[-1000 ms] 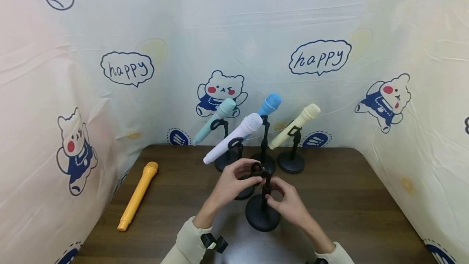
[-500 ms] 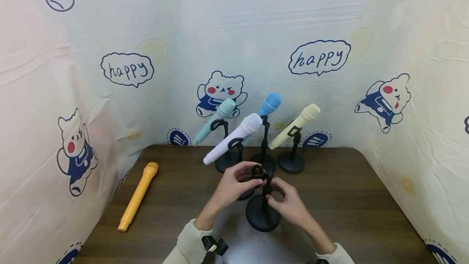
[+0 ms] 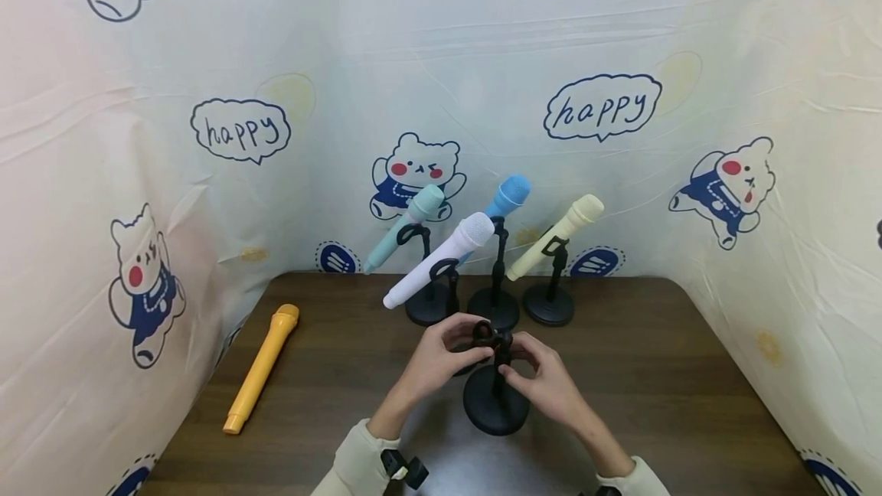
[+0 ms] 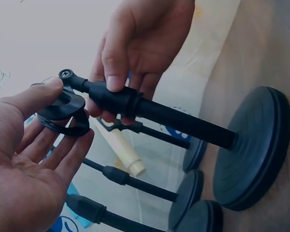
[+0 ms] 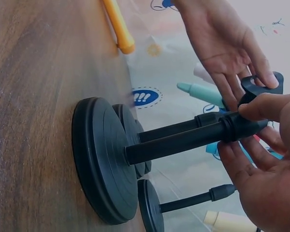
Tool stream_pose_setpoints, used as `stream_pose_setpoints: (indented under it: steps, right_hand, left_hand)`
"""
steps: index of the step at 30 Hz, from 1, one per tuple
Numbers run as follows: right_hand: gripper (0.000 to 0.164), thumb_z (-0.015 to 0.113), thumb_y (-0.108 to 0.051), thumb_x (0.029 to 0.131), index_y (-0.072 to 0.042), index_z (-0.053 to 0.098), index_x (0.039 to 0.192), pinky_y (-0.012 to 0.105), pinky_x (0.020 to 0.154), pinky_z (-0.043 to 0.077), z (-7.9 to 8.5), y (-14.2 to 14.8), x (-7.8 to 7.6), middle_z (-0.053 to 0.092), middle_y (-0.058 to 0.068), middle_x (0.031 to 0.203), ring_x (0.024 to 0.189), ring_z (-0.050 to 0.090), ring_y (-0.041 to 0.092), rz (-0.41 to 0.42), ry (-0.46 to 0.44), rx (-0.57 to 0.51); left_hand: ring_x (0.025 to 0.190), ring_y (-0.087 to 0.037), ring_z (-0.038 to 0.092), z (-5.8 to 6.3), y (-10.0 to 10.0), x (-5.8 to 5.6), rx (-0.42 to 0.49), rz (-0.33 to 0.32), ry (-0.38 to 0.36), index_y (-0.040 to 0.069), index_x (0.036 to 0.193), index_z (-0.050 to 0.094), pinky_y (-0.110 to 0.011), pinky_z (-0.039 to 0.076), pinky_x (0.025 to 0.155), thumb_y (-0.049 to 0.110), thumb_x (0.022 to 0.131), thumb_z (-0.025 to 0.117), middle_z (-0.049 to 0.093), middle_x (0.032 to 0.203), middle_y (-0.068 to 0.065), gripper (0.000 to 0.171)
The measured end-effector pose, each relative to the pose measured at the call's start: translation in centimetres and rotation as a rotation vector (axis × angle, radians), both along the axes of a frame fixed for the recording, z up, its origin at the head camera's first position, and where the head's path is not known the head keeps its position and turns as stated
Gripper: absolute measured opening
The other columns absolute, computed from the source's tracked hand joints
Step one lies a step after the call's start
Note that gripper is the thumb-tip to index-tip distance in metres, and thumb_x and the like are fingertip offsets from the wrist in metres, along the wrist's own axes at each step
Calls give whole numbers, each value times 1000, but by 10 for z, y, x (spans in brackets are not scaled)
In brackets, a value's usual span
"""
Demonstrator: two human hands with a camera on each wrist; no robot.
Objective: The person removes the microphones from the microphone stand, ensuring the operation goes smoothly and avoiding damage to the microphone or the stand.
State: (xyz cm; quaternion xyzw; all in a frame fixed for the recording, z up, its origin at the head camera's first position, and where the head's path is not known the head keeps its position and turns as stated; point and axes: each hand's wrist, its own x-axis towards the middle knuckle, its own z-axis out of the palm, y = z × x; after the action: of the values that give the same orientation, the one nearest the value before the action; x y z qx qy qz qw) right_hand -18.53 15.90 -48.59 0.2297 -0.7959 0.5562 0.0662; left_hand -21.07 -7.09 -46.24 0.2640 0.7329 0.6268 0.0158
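Note:
A black desktop microphone stand [image 3: 496, 408] with a round base stands upright on the table in front of me. My left hand [image 3: 434, 354] pinches the stand's clip [image 4: 76, 107] at the top, thumb on one side and fingers underneath. Around the collar [image 5: 241, 126] of the post, my right hand [image 3: 547, 385] has its thumb and fingers curled. The clip holds no microphone. Lying at the left is an orange microphone [image 3: 262, 370]. Just behind the hands, a white microphone [image 3: 441, 262] rests tilted in another stand, whose base is mostly hidden by my left hand.
Farther back, a teal microphone [image 3: 403, 228], a blue microphone [image 3: 508, 196] and a pale yellow microphone [image 3: 554, 238] sit tilted in black stands. A patterned cloth [image 3: 441, 60] hangs behind and beside the brown table [image 3: 654, 373].
My left hand and the clip have come down a little, and the top of the stand sits lower above its base. The right hand keeps its place on the collar.

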Motion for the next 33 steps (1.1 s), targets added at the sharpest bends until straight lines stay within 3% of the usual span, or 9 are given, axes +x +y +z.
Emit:
stream_pose_setpoints:
  steps: [6, 14, 20, 26, 30, 33]
  right_hand:
    - [39, 70, 6, 96, -14, 69, 129, 26, 108, 55, -1, 5, 1, 74, 5, 126, 119, 70, 13, 21, -42, 24]
    - [43, 67, 10, 96, -12, 67, 132, 23, 105, 55, 2, 8, 0, 74, 9, 126, 116, 70, 11, 55, -6, -25]
    - [37, 71, 7, 96, -12, 70, 128, 26, 102, 58, -2, 8, 0, 74, 8, 121, 112, 70, 10, 45, 23, -28]
    - [31, 83, -5, 91, -16, 71, 117, 33, 89, 63, -4, 2, 0, 71, 3, 111, 100, 70, 10, -62, 77, 11]
    - [32, 89, -13, 88, -17, 68, 111, 27, 75, 61, -5, -3, -1, 66, -1, 101, 86, 65, 9, -157, 69, 70]
    - [32, 90, -15, 87, -16, 67, 109, 24, 70, 58, -5, -5, -2, 64, 0, 98, 82, 63, 11, -182, 56, 82]
  left_hand:
    - [123, -27, 69, -5, 0, 0, -14, -5, -29, 12, 133, 68, -24, 53, 109, 16, 97, 80, 72, 131, -10, 38]
    - [119, -25, 70, -7, -1, -1, -26, 3, -18, 12, 131, 68, -33, 56, 110, 17, 96, 81, 72, 129, -10, 38]
    - [117, -20, 70, -9, 0, -1, -35, 7, -33, 15, 129, 68, -26, 56, 107, 17, 96, 82, 72, 128, -7, 37]
    - [118, -22, 70, -9, 1, -1, -39, 7, -26, 14, 129, 68, -27, 56, 107, 17, 95, 82, 72, 127, -8, 36]
    - [119, -24, 70, -9, 0, -1, -38, 8, -20, 11, 130, 68, -28, 56, 107, 15, 95, 82, 72, 128, -11, 37]
    - [120, -25, 69, -9, 0, -2, -37, 7, -22, 10, 130, 68, -28, 56, 107, 14, 95, 82, 72, 129, -12, 37]
